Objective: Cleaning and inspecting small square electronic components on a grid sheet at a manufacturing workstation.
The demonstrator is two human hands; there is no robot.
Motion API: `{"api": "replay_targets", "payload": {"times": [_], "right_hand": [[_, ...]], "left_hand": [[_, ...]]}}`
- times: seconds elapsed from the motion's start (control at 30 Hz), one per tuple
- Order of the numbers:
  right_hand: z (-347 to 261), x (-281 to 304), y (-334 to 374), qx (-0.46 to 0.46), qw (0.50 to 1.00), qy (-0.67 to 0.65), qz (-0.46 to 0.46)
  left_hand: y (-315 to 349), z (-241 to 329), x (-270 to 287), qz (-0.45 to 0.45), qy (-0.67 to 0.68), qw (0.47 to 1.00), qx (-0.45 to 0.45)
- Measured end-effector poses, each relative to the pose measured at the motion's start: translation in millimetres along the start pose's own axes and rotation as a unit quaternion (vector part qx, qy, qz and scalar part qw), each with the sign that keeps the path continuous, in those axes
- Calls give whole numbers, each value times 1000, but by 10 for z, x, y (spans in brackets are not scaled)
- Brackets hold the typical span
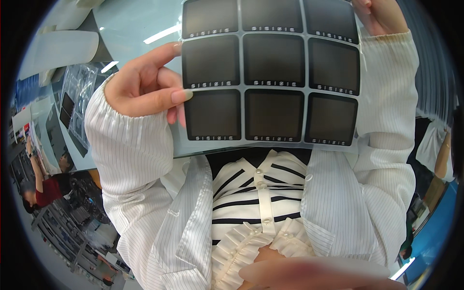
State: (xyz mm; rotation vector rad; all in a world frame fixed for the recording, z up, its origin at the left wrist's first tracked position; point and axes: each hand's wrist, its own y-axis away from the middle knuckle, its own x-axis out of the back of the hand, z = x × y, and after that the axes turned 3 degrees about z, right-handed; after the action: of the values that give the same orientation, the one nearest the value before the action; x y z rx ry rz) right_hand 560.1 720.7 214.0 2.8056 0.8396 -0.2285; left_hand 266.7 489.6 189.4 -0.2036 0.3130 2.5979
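Observation:
A large translucent sheet (241, 63) is lifted in front of me, with dark rectangular panels on it in rows of three. Each panel has a black border and a strip of small white marks along its lower side; the sheet's top runs out of the picture. My left hand (150, 82) pinches its left edge, thumb on the front and other fingers partly behind. At the upper right, my right hand (384, 17) is at the sheet's right edge, apparently gripping it. That hand's fingertips are partly cut off by the picture's edge.
Below the sheet lies a pale, glossy tabletop (130, 29). Curved white sheet material (60, 50) is at the upper left, near a clear plastic tray (82, 99) and a small dark panel (66, 108). A person in red (46, 191) is at far left; another person's arm (443, 157) shows at right.

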Motion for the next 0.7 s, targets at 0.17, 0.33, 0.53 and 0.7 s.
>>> {"api": "replay_targets", "payload": {"times": [0.17,0.33,0.53,0.7], "right_hand": [[32,50,-6,9,1000,22,-8],[-18,-47,82,-2,1000,14,6],[-18,-22,157,-18,999,29,-9],[-44,5,181,-66,995,55,-52]], "left_hand": [[34,-74,5,16,-4,999,46],[18,43,-45,88,-51,994,43],[-60,177,-200,203,4,965,165],[-45,206,-311,214,13,963,162]]}}
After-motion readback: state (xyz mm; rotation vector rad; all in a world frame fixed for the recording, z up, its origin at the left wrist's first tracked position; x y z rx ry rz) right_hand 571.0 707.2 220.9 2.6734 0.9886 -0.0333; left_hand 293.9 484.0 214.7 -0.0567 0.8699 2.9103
